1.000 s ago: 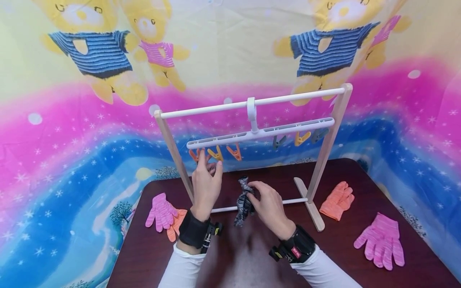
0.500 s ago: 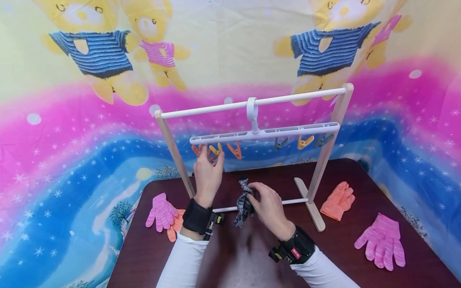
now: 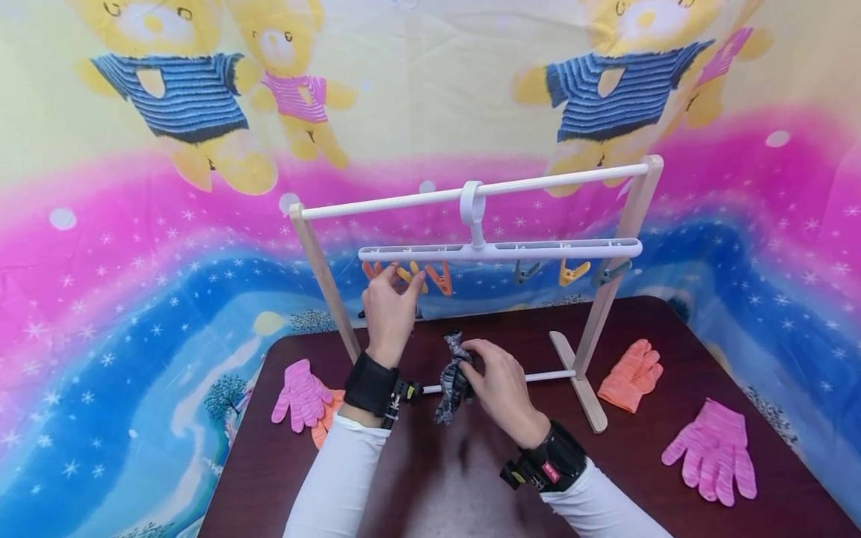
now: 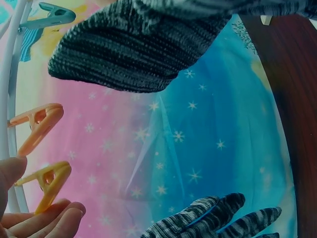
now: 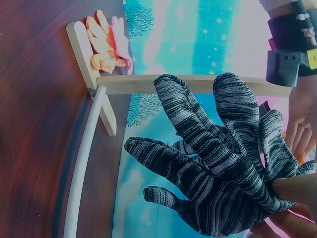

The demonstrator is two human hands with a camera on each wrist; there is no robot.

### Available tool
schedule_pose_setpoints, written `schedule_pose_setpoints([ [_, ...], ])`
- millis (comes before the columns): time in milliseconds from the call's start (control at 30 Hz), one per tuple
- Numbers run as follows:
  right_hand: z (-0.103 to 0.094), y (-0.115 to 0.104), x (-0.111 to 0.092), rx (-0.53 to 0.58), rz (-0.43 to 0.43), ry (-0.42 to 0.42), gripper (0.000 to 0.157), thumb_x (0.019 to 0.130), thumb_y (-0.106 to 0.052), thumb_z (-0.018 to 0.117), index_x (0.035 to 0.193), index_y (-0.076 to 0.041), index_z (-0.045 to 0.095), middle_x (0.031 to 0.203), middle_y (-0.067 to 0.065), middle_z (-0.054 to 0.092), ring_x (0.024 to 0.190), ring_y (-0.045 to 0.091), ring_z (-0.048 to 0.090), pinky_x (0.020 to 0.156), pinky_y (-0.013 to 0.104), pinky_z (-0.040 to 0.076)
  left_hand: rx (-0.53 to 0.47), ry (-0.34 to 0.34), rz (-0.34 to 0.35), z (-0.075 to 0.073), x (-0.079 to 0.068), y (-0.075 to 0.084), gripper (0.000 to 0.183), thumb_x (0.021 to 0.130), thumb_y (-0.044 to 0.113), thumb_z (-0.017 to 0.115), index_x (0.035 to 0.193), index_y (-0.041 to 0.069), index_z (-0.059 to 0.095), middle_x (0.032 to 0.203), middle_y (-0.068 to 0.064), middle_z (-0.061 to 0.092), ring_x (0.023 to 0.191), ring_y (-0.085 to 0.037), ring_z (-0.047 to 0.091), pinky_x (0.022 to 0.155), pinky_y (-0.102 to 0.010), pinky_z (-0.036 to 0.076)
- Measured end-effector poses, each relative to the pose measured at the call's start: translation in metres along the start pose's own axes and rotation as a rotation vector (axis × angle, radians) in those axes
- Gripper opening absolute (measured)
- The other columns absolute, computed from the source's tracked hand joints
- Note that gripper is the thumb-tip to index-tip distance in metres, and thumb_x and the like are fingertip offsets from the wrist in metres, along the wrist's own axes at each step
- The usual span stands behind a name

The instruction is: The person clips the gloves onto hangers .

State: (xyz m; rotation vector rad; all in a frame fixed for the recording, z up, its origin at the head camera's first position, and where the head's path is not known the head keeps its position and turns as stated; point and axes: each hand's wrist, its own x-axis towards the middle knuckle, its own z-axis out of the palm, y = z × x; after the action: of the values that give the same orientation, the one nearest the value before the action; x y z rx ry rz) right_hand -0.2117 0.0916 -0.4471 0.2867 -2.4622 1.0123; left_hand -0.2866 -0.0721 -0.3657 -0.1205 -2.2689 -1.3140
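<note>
A black-and-white knit glove [image 5: 208, 183] hangs from my right hand [image 3: 501, 385], pinched between thumb and fingers below the hanger. My left hand [image 3: 390, 314] is raised to the left end of the white hanger [image 3: 430, 254], with thumb and fingers on either side of a yellow clothespin [image 4: 52, 183]. Beside it on the bar hang an orange clothespin [image 4: 39, 126] and, at the far left end, another orange clothespin [image 3: 371, 269] partly behind the fingers. Dark knit fingers of a second black-and-white glove [image 4: 208, 218] show beneath my left hand; most of that glove is hidden.
The hanger hooks over a white rod on a wooden stand [image 3: 605, 299]. Two grey clothespins and a yellow one hang at its right end. On the dark table [image 3: 457, 478] lie pink [image 3: 301, 394] and orange gloves at left, an orange glove [image 3: 631, 375] and a pink glove [image 3: 713, 450] at right.
My left hand has moved slightly up and to the right. The hanger has swung, its left end rising and its right end dropping in view. My right hand and its glove stay nearly still.
</note>
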Motion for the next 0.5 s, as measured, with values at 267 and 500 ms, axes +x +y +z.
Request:
schedule_pose_setpoints([
  [267, 0.0008, -0.0035, 0.0012, 0.006, 0.001, -0.003, 0.024, 0.087, -0.01, 0.078, 0.11, -0.014, 0.073, 0.107, 0.004, 0.077, 0.097, 0.022, 0.074, 0.074, 0.043, 0.058, 0.029, 0.013, -0.003, -0.001, 0.0057, 0.0024, 0.044, 0.095, 0.033, 0.071, 0.128, 0.005, 0.067, 0.1, -0.012, 0.078, 0.088, -0.021, 0.076, 0.074, -0.033, 0.059],
  [500, 0.0014, -0.0065, 0.0021, 0.003, 0.005, -0.014, 0.024, 0.087, -0.011, 0.078, 0.111, -0.014, 0.073, 0.108, 0.005, 0.077, 0.097, 0.023, 0.073, 0.075, 0.043, 0.058, 0.011, 0.023, -0.012, -0.0031, 0.0046, 0.0029, 0.031, 0.096, 0.028, 0.07, 0.119, 0.008, 0.072, 0.105, -0.012, 0.078, 0.094, -0.02, 0.076, 0.083, -0.029, 0.059],
])
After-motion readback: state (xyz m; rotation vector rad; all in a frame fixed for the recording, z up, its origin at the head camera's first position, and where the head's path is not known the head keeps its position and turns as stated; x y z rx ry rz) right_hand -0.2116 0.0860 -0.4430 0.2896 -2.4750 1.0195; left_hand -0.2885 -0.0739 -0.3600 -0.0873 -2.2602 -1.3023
